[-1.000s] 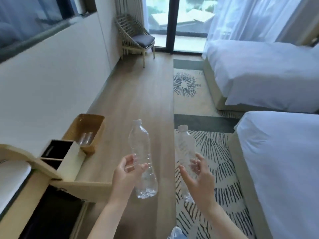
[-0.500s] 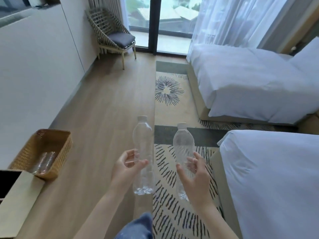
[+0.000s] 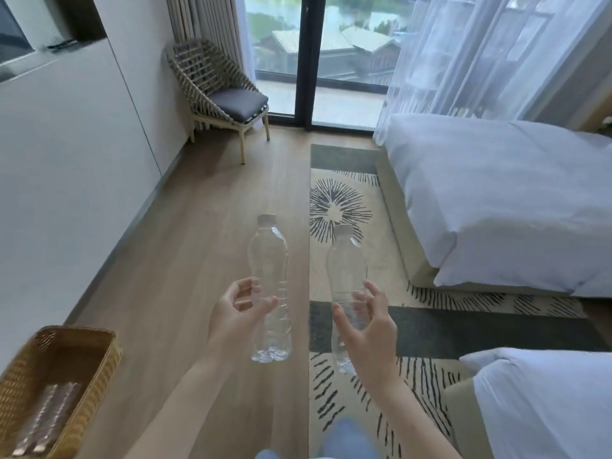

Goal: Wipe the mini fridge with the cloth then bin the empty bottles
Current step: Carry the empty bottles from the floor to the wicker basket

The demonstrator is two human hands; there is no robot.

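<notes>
I carry two clear, empty plastic bottles with pale caps, both upright in front of me. My left hand [image 3: 236,309] grips the left bottle [image 3: 269,260] around its lower half, thumb and fingers curled round it. My right hand [image 3: 367,321] grips the right bottle [image 3: 346,260] the same way. A woven wicker bin [image 3: 96,356] stands on the floor at the lower left, well left of my left hand, with clear bottles [image 3: 49,415] lying in it. The mini fridge and the cloth are out of view.
A white wall runs along the left. A woven chair [image 3: 218,94] stands by the glass door at the back. Two white beds [image 3: 496,200] fill the right side, with a patterned rug [image 3: 344,207] beside them. Wooden floor stretches ahead.
The view has swung right and up: the wooden cabinet has left the frame and the wicker bin has slid to the lower left corner. Both hands keep the bottles upright in front.
</notes>
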